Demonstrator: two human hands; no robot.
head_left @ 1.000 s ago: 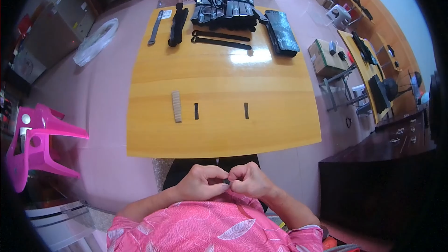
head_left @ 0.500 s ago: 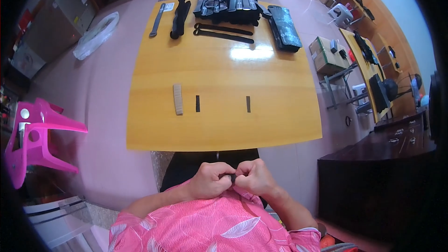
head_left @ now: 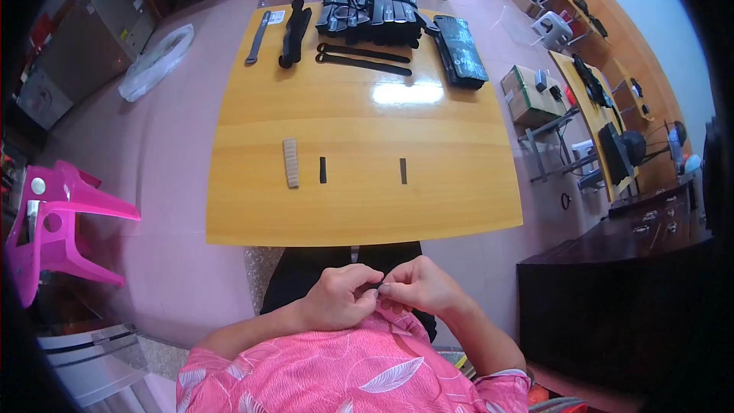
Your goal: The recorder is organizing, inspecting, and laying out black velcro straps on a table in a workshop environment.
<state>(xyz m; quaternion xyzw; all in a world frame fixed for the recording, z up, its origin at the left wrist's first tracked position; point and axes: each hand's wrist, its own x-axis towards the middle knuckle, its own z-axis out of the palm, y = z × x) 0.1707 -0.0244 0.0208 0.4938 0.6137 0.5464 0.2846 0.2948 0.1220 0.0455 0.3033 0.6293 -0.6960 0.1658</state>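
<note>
Just in front of the table's near edge, my hands meet over my lap. My left hand (head_left: 340, 296) is closed, its thumb and fingers pinching a small dark strip-like piece (head_left: 373, 285) that is mostly hidden. My right hand (head_left: 418, 285) is pinched at the same piece's right end, thumb against the fingers. On the wooden table (head_left: 359, 214) beyond them lie one short black strip (head_left: 323, 170), another short black strip (head_left: 404, 171), and a beige ridged strip (head_left: 290, 163) to their left.
Two long black straps with end loops (head_left: 363, 62) lie farther back, before a heap of bundled straps (head_left: 371, 15). Beside it are a dark package (head_left: 461, 53), a folded black strap (head_left: 294, 34) and a grey strap (head_left: 258, 38). A pink stool (head_left: 65, 222) stands left, a dark cabinet (head_left: 596, 283) right.
My right hand has turned and its fingers have shifted their pinch on the dark piece. My left hand stays nearly in place. The view has moved slightly.
</note>
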